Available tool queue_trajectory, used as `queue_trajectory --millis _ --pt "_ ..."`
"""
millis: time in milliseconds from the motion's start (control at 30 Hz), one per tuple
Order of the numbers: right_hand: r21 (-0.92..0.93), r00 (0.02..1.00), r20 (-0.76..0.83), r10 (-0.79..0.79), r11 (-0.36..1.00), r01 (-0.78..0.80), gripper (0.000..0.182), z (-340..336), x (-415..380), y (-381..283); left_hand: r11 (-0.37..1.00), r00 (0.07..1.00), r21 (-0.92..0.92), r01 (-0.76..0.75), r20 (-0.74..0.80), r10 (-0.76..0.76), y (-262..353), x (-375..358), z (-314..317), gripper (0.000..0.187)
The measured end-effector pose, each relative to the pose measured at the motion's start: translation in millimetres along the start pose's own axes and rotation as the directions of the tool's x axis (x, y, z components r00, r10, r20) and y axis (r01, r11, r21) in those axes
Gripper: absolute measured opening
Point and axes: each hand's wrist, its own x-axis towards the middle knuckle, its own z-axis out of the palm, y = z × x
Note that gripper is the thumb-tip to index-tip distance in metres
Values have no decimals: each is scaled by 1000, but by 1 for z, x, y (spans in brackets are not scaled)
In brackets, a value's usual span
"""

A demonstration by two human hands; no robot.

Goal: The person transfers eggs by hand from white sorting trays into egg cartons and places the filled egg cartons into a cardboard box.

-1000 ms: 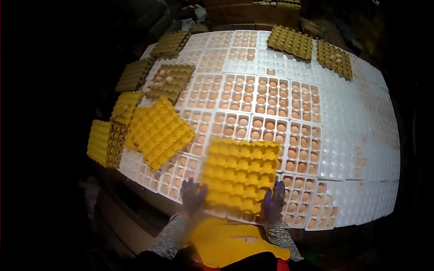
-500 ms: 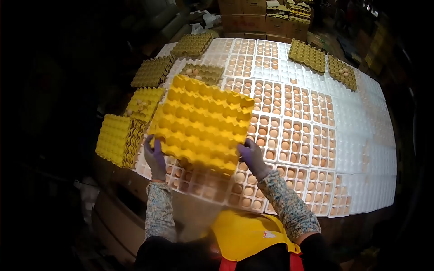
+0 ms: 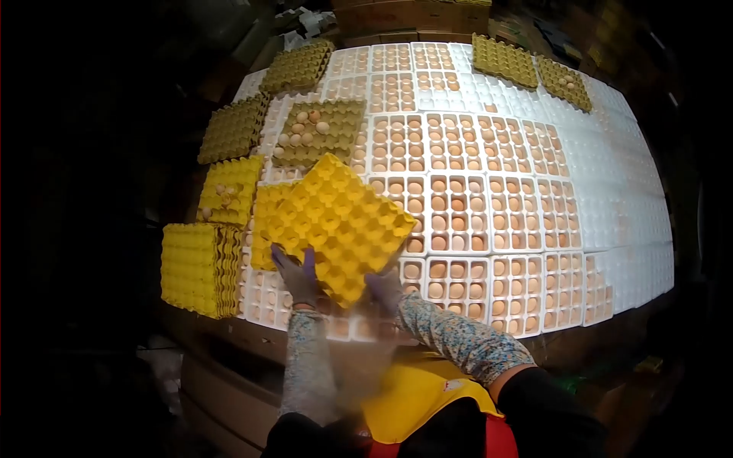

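A yellow egg tray (image 3: pixel 343 225), turned cornerwise with no eggs in it, is between my two gloved hands above the near left of the table. My left hand (image 3: pixel 298 278) is closed on its lower left edge. At the lower right edge, my right hand (image 3: pixel 385 288) grips the same tray, slightly blurred. Partly covered by it, another yellow tray (image 3: pixel 266 217) shows at the left. White foam trays (image 3: pixel 458 256) filled with brown eggs lie below and to the right.
A stack of yellow trays (image 3: pixel 198 267) stands at the left edge, beside a yellow tray holding a few eggs (image 3: pixel 229 191). An olive tray (image 3: pixel 336 122) carries several pale eggs. More olive trays (image 3: pixel 504 61) sit at the back. Cardboard boxes (image 3: pixel 412 19) stand beyond the table.
The tray in my hands has come lower and nearer and turned cornerwise. My hands are closer together. Another yellow tray now shows beneath it, and the olive tray behind is more exposed.
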Motion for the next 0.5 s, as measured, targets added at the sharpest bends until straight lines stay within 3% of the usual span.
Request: queue_trajectory --millis 33,100,133,167,200,267,333,367,400,467,500 --pt "17 999 43 6 1000 -7 41 -2 1 -2 949 988 -276 150 24 -150 25 -12 -3 90" --pt "69 992 125 3 998 -12 40 -1 7 0 780 962 -563 274 151 -230 35 -22 -5 91" --pt "105 986 166 -7 994 -11 39 -1 11 4 758 961 -594 271 210 -179 20 -21 2 94" --pt "161 977 208 -36 987 2 39 -1 18 12 843 974 -488 226 124 -190 0 -16 11 90" --pt "223 967 247 -70 975 14 39 -5 20 13 836 975 -501 223 100 -200 8 -17 10 90" --pt "272 958 281 -59 962 -21 39 -32 -16 -10 944 979 -290 160 -77 -189 35 -36 12 83" --pt "467 966 214 -148 884 32 41 -61 -70 -45 589 972 -774 232 155 -179 134 -66 -32 70" --pt "500 957 212 -196 864 66 40 -87 -72 -34 659 904 -631 409 381 -196 125 -76 -25 65" --pt "478 947 179 -267 865 154 37 -107 -86 -41 713 779 -443 544 583 -232 117 -86 -17 59" --pt "407 966 -79 -246 877 257 28 -140 -86 -13 672 753 -492 553 641 -150 148 -101 -19 49" --pt "404 967 -136 -215 879 252 29 -142 -88 -8 674 745 -487 556 652 -143 146 -109 -12 49"
